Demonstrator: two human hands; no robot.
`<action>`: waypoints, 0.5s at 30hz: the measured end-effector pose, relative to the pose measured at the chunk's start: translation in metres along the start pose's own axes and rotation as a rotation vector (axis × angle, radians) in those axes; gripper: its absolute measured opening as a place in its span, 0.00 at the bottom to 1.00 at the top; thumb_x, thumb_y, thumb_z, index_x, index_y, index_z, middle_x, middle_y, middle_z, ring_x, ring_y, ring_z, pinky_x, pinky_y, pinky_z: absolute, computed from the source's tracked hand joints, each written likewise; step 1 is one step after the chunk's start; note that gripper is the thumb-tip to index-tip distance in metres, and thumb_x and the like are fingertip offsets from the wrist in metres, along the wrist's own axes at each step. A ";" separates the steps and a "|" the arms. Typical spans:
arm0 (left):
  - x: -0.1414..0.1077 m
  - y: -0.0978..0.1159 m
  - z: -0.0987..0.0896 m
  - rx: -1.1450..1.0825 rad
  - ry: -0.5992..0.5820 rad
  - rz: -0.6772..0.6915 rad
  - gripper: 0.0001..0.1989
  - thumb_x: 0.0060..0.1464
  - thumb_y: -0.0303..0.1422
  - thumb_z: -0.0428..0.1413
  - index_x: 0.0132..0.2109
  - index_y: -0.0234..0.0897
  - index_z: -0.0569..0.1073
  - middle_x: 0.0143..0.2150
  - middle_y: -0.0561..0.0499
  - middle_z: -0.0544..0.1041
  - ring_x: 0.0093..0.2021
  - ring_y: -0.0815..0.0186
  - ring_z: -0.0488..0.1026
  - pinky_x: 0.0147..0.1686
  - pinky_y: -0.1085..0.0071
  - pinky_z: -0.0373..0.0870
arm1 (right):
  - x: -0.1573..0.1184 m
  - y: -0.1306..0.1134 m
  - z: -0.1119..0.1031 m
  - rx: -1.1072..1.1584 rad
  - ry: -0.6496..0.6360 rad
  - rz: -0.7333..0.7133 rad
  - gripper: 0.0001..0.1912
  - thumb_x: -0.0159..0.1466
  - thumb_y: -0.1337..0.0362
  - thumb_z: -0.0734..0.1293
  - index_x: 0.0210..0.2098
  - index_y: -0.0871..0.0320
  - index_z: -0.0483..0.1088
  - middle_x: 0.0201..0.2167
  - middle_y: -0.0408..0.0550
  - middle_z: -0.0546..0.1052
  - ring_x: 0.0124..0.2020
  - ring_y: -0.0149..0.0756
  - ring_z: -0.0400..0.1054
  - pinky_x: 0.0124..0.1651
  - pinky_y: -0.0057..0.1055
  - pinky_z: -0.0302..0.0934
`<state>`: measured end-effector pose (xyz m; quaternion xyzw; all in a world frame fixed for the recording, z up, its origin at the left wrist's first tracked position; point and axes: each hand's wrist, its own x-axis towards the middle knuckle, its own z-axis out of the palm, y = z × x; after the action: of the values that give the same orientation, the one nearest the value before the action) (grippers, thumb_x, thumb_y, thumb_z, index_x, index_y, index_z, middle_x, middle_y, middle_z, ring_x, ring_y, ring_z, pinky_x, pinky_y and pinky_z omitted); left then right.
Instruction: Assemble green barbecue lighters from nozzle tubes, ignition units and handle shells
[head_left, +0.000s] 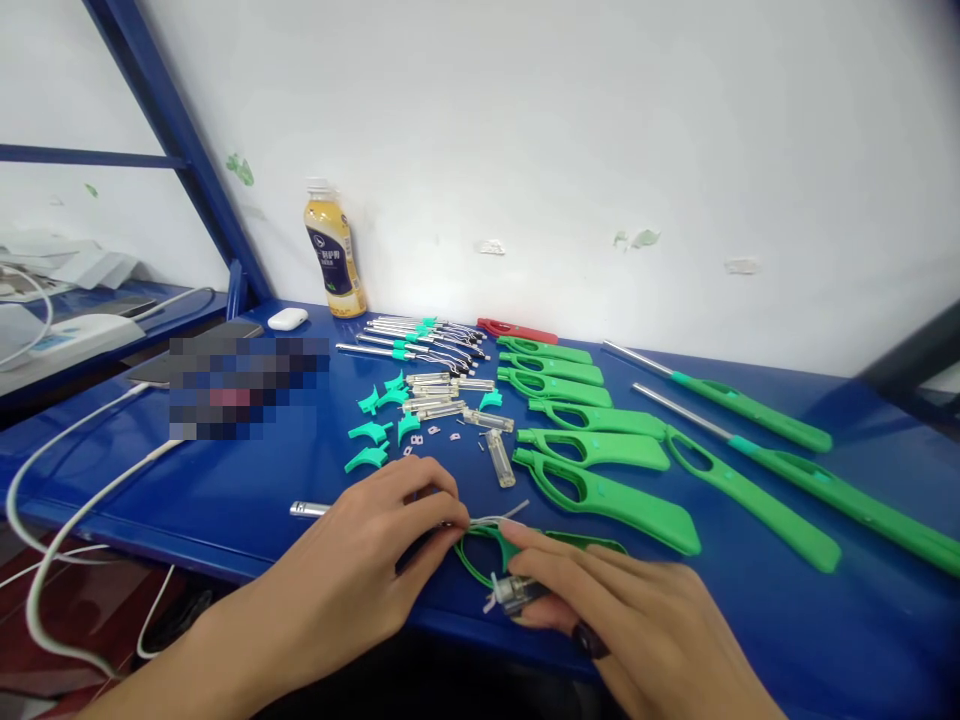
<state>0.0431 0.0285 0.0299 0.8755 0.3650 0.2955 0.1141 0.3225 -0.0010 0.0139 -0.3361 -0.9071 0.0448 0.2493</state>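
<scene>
My left hand (390, 540) is closed in a pinch on thin white wire (516, 510) at the front of an open green lighter housing (472, 568). A metal tube (307, 509) pokes out to the left from behind this hand. My right hand (622, 600) is closed around a clear fuel tank (511, 594), its thumb and fingers over the housing's grip. Near the right fingertips shows a teal trigger (508, 547). The palms and fingers hide much of the housing and how the parts sit in it.
Several green housings (615, 500) and a red one (517, 330) lie behind my right hand, beside long-tubed lighters (832, 480). Teal triggers (367, 457), clear tanks (501, 460) and wired metal tubes (375, 348) lie beyond. A yellow bottle (334, 255) stands by the wall; white cables (75, 520) hang left.
</scene>
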 end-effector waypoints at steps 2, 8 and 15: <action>-0.001 0.000 0.001 0.024 -0.006 0.006 0.10 0.77 0.26 0.53 0.50 0.42 0.79 0.49 0.50 0.79 0.45 0.66 0.79 0.46 0.70 0.76 | -0.004 0.003 0.002 -0.005 -0.024 0.015 0.42 0.67 0.82 0.53 0.75 0.46 0.58 0.65 0.34 0.80 0.51 0.23 0.83 0.53 0.17 0.73; 0.001 0.001 0.001 0.071 -0.042 0.027 0.13 0.77 0.27 0.52 0.58 0.44 0.79 0.48 0.50 0.80 0.45 0.62 0.77 0.49 0.64 0.76 | -0.007 0.005 0.002 -0.005 -0.037 0.002 0.47 0.61 0.83 0.54 0.76 0.46 0.57 0.66 0.33 0.80 0.52 0.24 0.83 0.53 0.18 0.73; 0.001 0.002 0.002 0.071 -0.033 0.041 0.13 0.77 0.27 0.52 0.58 0.44 0.78 0.51 0.49 0.79 0.47 0.61 0.77 0.48 0.62 0.75 | 0.004 -0.001 0.000 -0.042 0.120 -0.026 0.41 0.56 0.82 0.54 0.63 0.50 0.69 0.63 0.31 0.82 0.44 0.25 0.85 0.45 0.17 0.74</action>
<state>0.0455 0.0279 0.0298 0.8910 0.3553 0.2700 0.0832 0.3191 0.0013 0.0160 -0.3317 -0.8956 0.0026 0.2965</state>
